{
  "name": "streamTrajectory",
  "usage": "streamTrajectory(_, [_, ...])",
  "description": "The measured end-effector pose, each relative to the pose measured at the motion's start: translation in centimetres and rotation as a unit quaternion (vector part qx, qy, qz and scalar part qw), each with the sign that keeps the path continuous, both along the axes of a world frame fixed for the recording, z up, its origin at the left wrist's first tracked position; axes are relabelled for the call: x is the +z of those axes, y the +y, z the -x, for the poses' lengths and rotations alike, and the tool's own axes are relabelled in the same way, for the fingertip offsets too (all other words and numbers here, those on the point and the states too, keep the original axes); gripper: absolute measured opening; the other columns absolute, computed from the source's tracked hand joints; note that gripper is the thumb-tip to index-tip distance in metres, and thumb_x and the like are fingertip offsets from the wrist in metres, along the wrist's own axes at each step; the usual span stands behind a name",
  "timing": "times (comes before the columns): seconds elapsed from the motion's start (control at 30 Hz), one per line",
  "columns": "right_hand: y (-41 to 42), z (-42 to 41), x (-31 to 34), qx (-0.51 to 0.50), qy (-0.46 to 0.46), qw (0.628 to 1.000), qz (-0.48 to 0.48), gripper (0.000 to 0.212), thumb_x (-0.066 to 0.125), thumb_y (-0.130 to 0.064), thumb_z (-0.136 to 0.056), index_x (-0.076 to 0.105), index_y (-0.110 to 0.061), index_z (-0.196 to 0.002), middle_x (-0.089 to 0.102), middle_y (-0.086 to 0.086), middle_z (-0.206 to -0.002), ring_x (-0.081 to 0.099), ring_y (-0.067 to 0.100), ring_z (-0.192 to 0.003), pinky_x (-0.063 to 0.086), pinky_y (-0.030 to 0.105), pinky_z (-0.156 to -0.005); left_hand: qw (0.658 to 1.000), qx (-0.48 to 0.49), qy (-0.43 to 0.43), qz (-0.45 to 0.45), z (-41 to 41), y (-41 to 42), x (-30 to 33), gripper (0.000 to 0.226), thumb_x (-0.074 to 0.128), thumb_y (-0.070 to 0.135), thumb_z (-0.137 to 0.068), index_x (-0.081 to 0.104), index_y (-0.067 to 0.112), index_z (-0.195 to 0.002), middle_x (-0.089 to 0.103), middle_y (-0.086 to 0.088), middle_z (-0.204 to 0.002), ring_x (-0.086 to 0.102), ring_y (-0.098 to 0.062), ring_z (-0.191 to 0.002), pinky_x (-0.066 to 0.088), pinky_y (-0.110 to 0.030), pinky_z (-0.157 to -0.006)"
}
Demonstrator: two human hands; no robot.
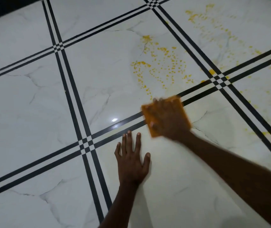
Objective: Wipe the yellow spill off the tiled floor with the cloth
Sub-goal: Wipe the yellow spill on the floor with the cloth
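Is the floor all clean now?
No, yellow spill still dots the tiled floor beyond the cloth under the right hand.

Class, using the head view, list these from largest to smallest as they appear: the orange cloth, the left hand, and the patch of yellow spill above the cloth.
1. yellow spill, spread widest across the tile
2. and 3. orange cloth and left hand look alike; the right hand covers much of the cloth, so no ranking.
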State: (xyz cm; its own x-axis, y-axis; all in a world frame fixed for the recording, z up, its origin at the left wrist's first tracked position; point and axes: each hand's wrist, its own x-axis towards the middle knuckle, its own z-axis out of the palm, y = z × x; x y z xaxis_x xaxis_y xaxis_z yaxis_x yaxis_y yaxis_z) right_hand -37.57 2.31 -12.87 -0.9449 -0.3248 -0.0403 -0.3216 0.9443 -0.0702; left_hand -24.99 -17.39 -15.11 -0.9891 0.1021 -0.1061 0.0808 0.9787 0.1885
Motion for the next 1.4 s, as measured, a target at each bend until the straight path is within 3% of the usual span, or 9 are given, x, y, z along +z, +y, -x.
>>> streamTrajectory(0.23, [7.8, -6.9, -0.3, -0.405, 0.045, 0.912, 0.051, 0.073, 0.027, -0.056, -0.1, 0.018, -0.021, -0.163, 0.023, 0.022, -0.167, 0.023, 0.045, -0.152, 0.019, 0.066, -0.121, 1.0, 0.006, 0.006, -0.003, -0.1, 0.1, 0.4, 0.077, 0.041, 0.056, -0.096, 0.017, 0.025, -0.162, 0.007, -0.008, -0.171, 0.004, -0.025, -0.158, 0.018, -0.052, -0.123])
streamTrajectory(0.37, [-0.4, -11.6, -0.7, -0.187, -0.019, 0.981, 0.046, 0.079, 0.033, -0.058, -0.097, 0.007, -0.026, -0.165, 0.005, 0.017, -0.172, 0.005, 0.042, -0.158, 0.005, 0.065, -0.124, 1.0, -0.013, 0.014, -0.001, 0.0, -0.2, 0.5, 0.078, 0.038, 0.058, -0.096, 0.017, 0.023, -0.162, 0.009, -0.011, -0.17, 0.006, -0.028, -0.158, 0.019, -0.054, -0.122])
streamTrajectory(0.47, [3.7, -7.4, -1.3, -0.037, -0.018, 0.999, 0.028, 0.078, 0.035, -0.061, -0.096, 0.016, -0.028, -0.164, 0.013, 0.013, -0.172, 0.014, 0.038, -0.158, 0.013, 0.063, -0.124, 0.999, -0.016, 0.041, 0.012, 0.0, -0.3, -0.1, 0.077, 0.038, 0.058, -0.096, 0.021, 0.022, -0.162, 0.016, -0.014, -0.169, 0.014, -0.031, -0.156, 0.02, -0.053, -0.121])
streamTrajectory(0.73, [12.3, -19.3, -0.8, -0.408, 0.036, 0.912, 0.023, 0.076, 0.029, -0.059, -0.098, 0.014, -0.026, -0.164, 0.019, 0.017, -0.17, 0.02, 0.041, -0.155, 0.015, 0.063, -0.123, 0.999, -0.003, 0.044, 0.026, -0.4, 0.3, 0.3, 0.073, 0.035, 0.055, -0.096, 0.024, 0.022, -0.16, 0.025, -0.017, -0.165, 0.022, -0.035, -0.153, 0.021, -0.054, -0.117])
streamTrajectory(0.87, [4.2, -25.8, -1.2, -0.209, -0.009, 0.977, 0.047, 0.082, 0.037, -0.06, -0.094, 0.009, -0.03, -0.165, 0.006, 0.013, -0.173, 0.005, 0.037, -0.159, 0.001, 0.06, -0.126, 0.999, -0.007, 0.027, 0.039, -0.3, 0.4, 0.3, 0.075, 0.028, 0.057, -0.094, 0.025, 0.022, -0.16, 0.025, -0.018, -0.165, 0.022, -0.037, -0.152, 0.022, -0.056, -0.116])
streamTrajectory(0.97, [9.2, -21.6, -1.5, -0.065, 0.008, 0.998, 0.018, 0.075, 0.037, -0.06, -0.096, 0.026, -0.027, -0.162, 0.02, 0.013, -0.17, 0.022, 0.038, -0.156, 0.011, 0.058, -0.124, 0.999, -0.003, 0.02, 0.024, -0.3, 1.6, 1.4, 0.077, 0.029, 0.054, -0.092, 0.031, 0.011, -0.157, 0.028, -0.025, -0.161, 0.024, -0.041, -0.151, 0.026, -0.06, -0.114])
streamTrajectory(1.07, [17.0, -20.5, -1.4, -0.253, 0.055, 0.966, -0.021, 0.068, 0.037, -0.057, -0.096, 0.04, -0.023, -0.154, 0.041, 0.019, -0.159, 0.043, 0.042, -0.143, 0.023, 0.058, -0.116, 0.998, -0.055, 0.03, 0.005, -2.9, 5.3, 2.4, 0.08, 0.034, 0.057, -0.093, 0.031, 0.009, -0.157, 0.025, -0.026, -0.163, 0.023, -0.042, -0.151, 0.027, -0.059, -0.113])
streamTrajectory(1.23, [12.0, -32.7, -0.7, -0.549, 0.056, 0.833, 0.04, 0.076, 0.034, -0.057, -0.097, 0.019, -0.024, -0.164, 0.019, 0.019, -0.169, 0.02, 0.042, -0.155, 0.017, 0.065, -0.122, 0.981, -0.11, -0.15, 0.053, -5.6, 8.5, 2.0, 0.116, 0.024, 0.092, -0.071, -0.014, 0.028, -0.16, -0.025, -0.014, -0.166, -0.018, -0.036, -0.155, 0.002, -0.057, -0.123])
streamTrajectory(1.4, [6.2, -34.6, -0.9, -0.247, 0.009, 0.967, 0.066, 0.078, 0.041, -0.057, -0.096, 0.015, -0.028, -0.164, 0.008, 0.011, -0.172, 0.007, 0.037, -0.159, -0.002, 0.057, -0.127, 0.961, -0.162, -0.193, 0.115, -4.0, 7.8, 4.6, 0.125, 0.057, 0.083, -0.075, -0.019, 0.028, -0.159, -0.026, -0.015, -0.165, -0.016, -0.037, -0.155, 0.011, -0.057, -0.122])
